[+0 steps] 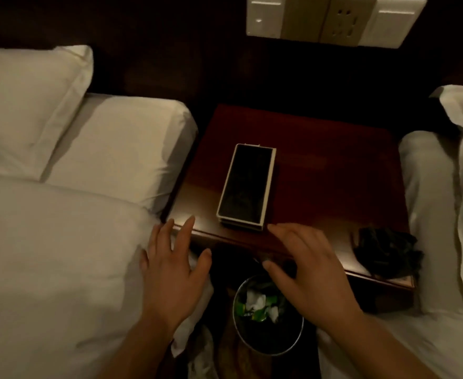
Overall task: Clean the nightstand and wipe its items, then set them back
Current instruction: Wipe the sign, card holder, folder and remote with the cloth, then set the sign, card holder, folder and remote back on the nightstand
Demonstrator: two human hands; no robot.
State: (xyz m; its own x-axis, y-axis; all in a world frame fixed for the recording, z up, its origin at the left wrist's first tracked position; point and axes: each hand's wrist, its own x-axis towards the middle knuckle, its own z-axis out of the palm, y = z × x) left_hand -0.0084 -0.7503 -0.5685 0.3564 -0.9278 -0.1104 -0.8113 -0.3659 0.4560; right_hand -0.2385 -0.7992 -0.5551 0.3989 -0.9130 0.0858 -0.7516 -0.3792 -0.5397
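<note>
A dark red wooden nightstand [334, 165] stands between two beds. A flat rectangular device with a black face and cream rim [245, 186] lies on it near the front edge. A crumpled dark cloth [387, 253] sits on the nightstand's front right corner. My left hand [171, 269] hovers open at the front left corner, fingers spread, holding nothing. My right hand [306, 269] is over the front edge just below the device, fingers apart and empty.
A white-sheeted bed with a pillow [28, 105] lies to the left, another bed [440, 214] to the right. A round metal bin [268, 315] with crumpled paper and green wrappers stands on the floor below my hands. A switch and socket panel [334, 20] is on the wall.
</note>
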